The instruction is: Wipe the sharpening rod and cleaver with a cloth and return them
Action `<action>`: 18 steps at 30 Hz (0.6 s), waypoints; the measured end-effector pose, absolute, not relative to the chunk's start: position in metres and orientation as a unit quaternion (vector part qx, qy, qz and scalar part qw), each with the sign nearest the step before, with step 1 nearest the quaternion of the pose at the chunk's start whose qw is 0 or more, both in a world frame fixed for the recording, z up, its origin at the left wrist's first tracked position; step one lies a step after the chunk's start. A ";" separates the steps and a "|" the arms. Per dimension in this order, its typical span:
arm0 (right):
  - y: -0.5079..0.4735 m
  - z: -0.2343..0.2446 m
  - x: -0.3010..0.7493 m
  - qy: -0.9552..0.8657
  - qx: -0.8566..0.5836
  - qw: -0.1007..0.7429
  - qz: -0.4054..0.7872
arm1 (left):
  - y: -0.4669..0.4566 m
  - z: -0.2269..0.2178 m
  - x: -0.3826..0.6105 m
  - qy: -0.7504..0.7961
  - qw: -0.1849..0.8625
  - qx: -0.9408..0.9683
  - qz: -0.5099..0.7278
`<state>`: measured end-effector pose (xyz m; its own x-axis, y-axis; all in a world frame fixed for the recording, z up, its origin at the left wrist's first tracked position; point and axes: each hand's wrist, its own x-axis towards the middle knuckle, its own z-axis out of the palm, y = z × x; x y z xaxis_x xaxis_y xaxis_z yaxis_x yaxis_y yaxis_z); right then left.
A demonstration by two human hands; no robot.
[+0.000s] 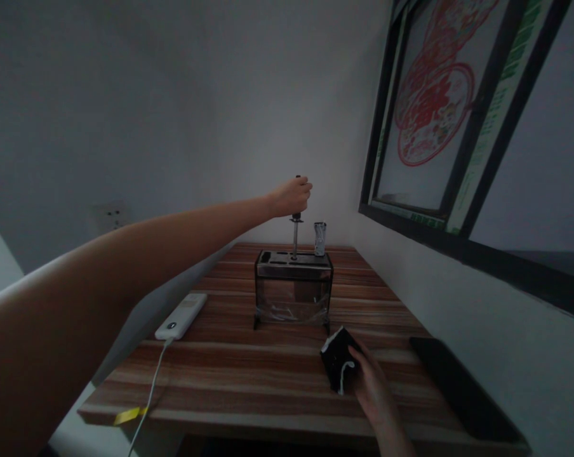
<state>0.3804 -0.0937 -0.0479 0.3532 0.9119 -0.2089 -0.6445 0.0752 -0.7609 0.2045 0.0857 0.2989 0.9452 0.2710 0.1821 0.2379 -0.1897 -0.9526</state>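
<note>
My left hand [291,196] is closed around the black handle of what looks like a sharpening steel [295,238]. Its metal rod stands upright, the lower end at the slotted top of a knife block [294,271]. The block has a dark frame with see-through sides, and some clear plastic film hangs around its lower part. At the block's right end a silvery upright piece [320,238] sticks up; its kind is unclear. Nearer the front edge, my right hand [367,377] grips a small black box-like object [337,358] with a white cord on it.
A white power bank [181,316] with a white cable [153,384] lies at the left of the striped wooden table [230,374]. Yellow tape [127,416] sticks to the front edge. On the right a black flat slab [463,387] lies along the wall, below a framed window [425,114].
</note>
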 end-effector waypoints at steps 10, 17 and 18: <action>-0.093 -0.048 0.380 -0.154 -0.407 0.708 0.556 | 0.085 0.247 0.205 -0.181 0.568 -0.802 0.039; -0.093 -0.046 0.380 -0.156 -0.414 0.712 0.546 | 0.084 0.224 0.207 -0.195 0.536 -0.820 0.044; -0.094 -0.045 0.379 -0.159 -0.414 0.711 0.545 | 0.084 0.221 0.207 -0.196 0.531 -0.823 0.043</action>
